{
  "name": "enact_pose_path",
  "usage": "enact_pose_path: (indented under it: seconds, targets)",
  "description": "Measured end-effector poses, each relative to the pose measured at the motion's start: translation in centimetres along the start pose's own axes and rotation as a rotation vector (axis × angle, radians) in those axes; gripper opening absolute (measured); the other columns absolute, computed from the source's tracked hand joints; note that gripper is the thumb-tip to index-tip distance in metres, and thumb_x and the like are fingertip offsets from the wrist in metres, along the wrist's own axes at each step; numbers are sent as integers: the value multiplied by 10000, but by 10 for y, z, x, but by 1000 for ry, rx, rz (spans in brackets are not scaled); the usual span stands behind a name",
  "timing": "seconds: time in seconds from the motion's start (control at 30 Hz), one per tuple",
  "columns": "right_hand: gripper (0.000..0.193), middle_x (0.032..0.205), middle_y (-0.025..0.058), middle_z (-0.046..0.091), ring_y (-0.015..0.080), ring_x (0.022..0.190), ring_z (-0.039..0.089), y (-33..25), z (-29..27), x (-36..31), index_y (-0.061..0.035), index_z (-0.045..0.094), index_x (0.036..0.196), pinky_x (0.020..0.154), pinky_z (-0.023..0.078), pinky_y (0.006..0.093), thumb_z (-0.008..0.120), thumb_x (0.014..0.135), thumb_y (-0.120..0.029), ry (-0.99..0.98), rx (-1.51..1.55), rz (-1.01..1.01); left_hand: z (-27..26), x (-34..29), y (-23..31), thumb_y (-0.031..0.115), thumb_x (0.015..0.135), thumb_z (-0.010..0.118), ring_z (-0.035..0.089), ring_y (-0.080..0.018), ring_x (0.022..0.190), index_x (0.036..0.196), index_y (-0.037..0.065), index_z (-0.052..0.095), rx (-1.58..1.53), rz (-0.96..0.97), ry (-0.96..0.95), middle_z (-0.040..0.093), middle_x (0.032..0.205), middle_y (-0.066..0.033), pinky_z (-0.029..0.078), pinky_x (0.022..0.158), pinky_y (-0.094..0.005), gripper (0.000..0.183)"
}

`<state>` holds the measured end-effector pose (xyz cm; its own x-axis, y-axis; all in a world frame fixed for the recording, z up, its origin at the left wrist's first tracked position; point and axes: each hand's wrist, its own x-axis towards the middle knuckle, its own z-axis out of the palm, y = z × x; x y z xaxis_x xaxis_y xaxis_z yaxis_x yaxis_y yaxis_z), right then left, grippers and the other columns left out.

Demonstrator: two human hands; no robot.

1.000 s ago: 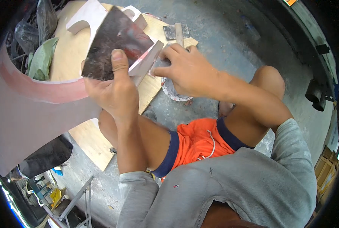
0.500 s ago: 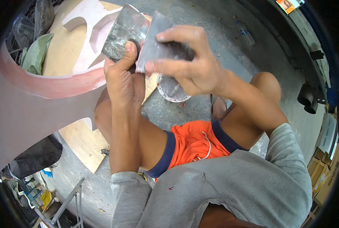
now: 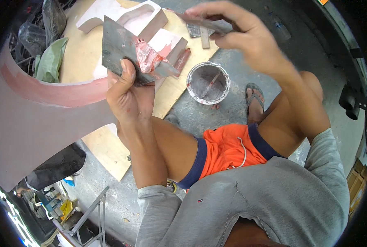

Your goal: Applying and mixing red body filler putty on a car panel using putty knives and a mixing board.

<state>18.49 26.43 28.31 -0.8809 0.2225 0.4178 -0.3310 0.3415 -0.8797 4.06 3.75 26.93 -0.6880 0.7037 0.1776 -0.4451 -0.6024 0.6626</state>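
Note:
My left hand (image 3: 128,96) grips a square metal putty spreader (image 3: 116,46), its thumb on the face. A lump of pink-and-white putty (image 3: 147,57) lies on that spreader near its right edge. In my right hand (image 3: 251,39), blurred by motion, a second flat spreader (image 3: 211,24) is pinched between fingers and thumb; it is apart from the first and seen almost edge-on. To the left, close to my left hand, a large pale curved panel (image 3: 43,127) carries a smooth band of pink putty (image 3: 68,97) along its rim.
A plywood board (image 3: 86,51) bears white cut-out shapes (image 3: 152,20). An open can (image 3: 208,102) with a stick inside stands on the floor between my feet. A green bag (image 3: 51,61) is at left, a metal frame (image 3: 89,214) at lower left, and a clear bottle (image 3: 280,26) at upper right.
The two spreaders have come apart: my right hand has moved up and right with its spreader. Putty now shows on the left spreader, and the can has come into fuller view.

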Motion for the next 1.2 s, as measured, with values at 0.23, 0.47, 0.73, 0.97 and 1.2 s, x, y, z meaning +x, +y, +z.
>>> enact_pose_path:
  seconds: [0.23, 0.47, 0.73, 0.97, 1.2]
  targets:
    - [735, 1538, 146, 456, 245, 1438, 417, -2, -11, 7, 2, 471, 1481, 1215, 327, 384, 669, 778, 89, -140, 698, -9, 10, 9, -15, 55, 1004, 580, 622, -243, 1133, 1418, 19, 467, 137, -50, -34, 614, 1266, -98, 480, 1026, -450, 431]
    - [741, 1545, 156, 423, 240, 1475, 358, -17, -19, -4, 2, 415, 1498, 1192, 388, 395, 631, 799, 117, -165, 1122, 441, 9, 18, -13, 36, 1002, 598, 619, -278, 1180, 1415, -15, 455, 309, 54, 136, 618, 1265, -144, 490, 1046, -453, 440]
    - [794, 1540, 171, 389, 322, 1356, 524, 16, -21, -15, -58, 286, 1556, 1040, 522, 502, 527, 828, 149, -304, 1321, 185, 6, 20, -14, 53, 994, 635, 645, -272, 1142, 1294, -82, 545, 100, 67, 345, 647, 1243, -172, 511, 1038, -433, 342]
    - [750, 1456, 215, 488, 357, 1323, 543, -11, 17, -18, -82, 362, 1538, 1007, 517, 474, 482, 829, 130, 36, 1364, 248, 12, 22, -34, 69, 996, 637, 643, -264, 1126, 1261, -95, 550, 144, 14, 404, 651, 1212, -168, 508, 1046, -450, 324]
    - [718, 1374, 67, 500, 195, 1184, 514, 4, 47, -15, -133, 403, 1496, 990, 463, 349, 501, 811, 58, 45, 589, 202, 23, 22, -35, 63, 994, 641, 654, -241, 1061, 1182, -86, 603, 167, -5, 407, 669, 1137, -152, 521, 1024, -455, 244]
